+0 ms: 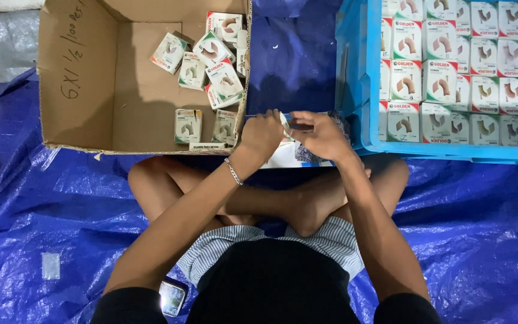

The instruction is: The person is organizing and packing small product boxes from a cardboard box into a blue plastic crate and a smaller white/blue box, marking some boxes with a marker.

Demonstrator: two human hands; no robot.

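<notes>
Head view, looking down on a person seated cross-legged on a blue tarpaulin (481, 240) spread over the floor. Nearest the camera, a phone (172, 297) with a lit screen lies beside the left thigh, and a small clear plastic scrap (50, 265) rests on the tarpaulin further left.

Beyond the crossed legs, the two hands meet at the centre. The left hand (263, 135) — a thin chain bracelet (233, 171) on its wrist — and the right hand (322, 137) are both closed, fingers pinched on a small flat carton (288, 123) held between them. Only a sliver of the carton shows: pale, with a dark strip between the fingertips. Its long axis runs roughly left to right, from one hand to the other; which face is up cannot be told. Just under the hands lies a white sheet-like pile (286, 157), partly hidden.

Further off to the left, an open brown cardboard box (79, 78) with handwriting on its inner flap holds a loose scatter of small boxes (211, 60) — white and green, each printed with a tan elbow-shaped fitting — lying at mixed angles.

Further off to the right, a blue plastic crate (361, 78) holds matching boxes (451, 72) packed upright in tidy rows, picture faces up, with red-banded labels.
</notes>
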